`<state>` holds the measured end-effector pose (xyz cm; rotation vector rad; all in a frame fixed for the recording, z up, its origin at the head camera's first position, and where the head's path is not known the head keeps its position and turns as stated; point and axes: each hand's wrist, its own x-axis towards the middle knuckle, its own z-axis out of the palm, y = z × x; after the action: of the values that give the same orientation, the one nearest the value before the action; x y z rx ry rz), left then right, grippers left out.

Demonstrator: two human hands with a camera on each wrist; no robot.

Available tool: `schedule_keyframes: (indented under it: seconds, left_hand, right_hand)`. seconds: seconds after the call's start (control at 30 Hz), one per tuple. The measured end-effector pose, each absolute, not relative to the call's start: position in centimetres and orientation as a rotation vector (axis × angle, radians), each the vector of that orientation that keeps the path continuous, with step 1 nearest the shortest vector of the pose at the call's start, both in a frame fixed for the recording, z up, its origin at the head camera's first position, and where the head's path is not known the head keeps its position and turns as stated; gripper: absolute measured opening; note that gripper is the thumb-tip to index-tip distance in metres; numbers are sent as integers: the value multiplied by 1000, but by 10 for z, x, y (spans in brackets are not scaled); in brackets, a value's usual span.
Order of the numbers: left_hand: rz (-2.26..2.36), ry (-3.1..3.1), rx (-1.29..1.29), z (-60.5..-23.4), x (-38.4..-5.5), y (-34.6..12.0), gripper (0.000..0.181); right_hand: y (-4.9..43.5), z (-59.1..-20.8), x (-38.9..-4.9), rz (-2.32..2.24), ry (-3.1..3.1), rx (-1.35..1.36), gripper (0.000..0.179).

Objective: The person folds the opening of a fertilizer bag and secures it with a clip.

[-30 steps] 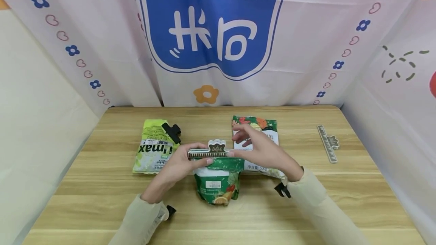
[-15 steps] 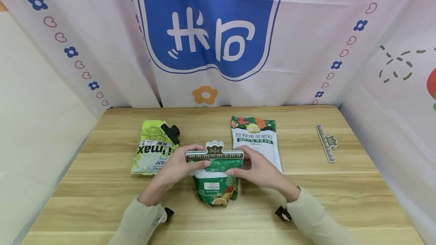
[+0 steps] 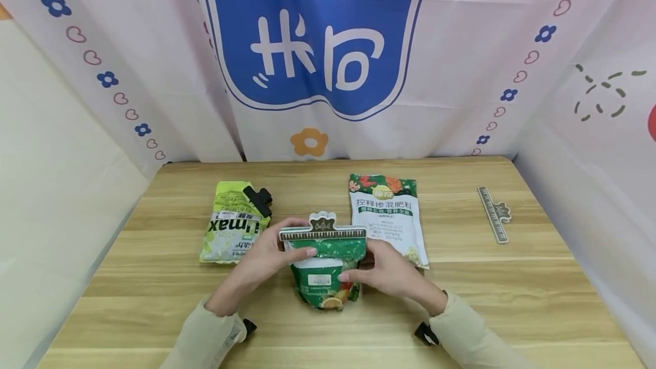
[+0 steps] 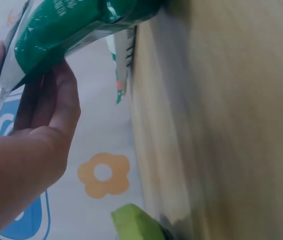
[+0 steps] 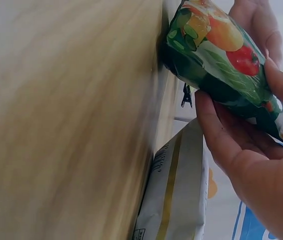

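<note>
A green and white bag printed with fruit and vegetables (image 3: 325, 278) stands upright on the table, its top folded over. Across that top sits a piano-key bag clip (image 3: 323, 233) with a dark crest. My left hand (image 3: 261, 258) holds the bag's upper left side, thumb in front; in the left wrist view its fingers (image 4: 64, 100) lie behind the bag. With my right hand (image 3: 394, 272) I grip the lower right side, thumb on the front. The right wrist view shows those fingers (image 5: 221, 130) curled behind the bag (image 5: 221, 55).
On the left lies a yellow-green bag (image 3: 230, 232) with a black clip (image 3: 258, 200) on its corner. A white and green bag (image 3: 386, 215) lies behind my right hand. Another piano-key clip (image 3: 493, 215) rests at the table's right side. Fabric walls surround the wooden table (image 3: 154, 300).
My right hand has come down from the clip to the bag's right side and now grips it lower. The clip's right end is uncovered. My left hand stays at the bag's left side.
</note>
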<state>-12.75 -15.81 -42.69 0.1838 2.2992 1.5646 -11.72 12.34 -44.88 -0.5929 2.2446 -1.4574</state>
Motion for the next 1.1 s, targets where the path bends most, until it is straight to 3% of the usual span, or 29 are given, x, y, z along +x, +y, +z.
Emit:
schedule_keyframes:
  seconds: [0.13, 0.4, 1.1]
  left_hand:
    - [1605, 2195, 220, -433, -123, -163, 65]
    - [1457, 2191, 437, -443, -115, -169, 50]
    - [1366, 2172, 521, -444, -116, -169, 61]
  right_hand:
    - [122, -449, -117, -1462, 2248, -596, 48]
    - [122, -449, -114, -1436, 2251, -580, 51]
    - [124, -447, -113, -1445, 2268, -557, 50]
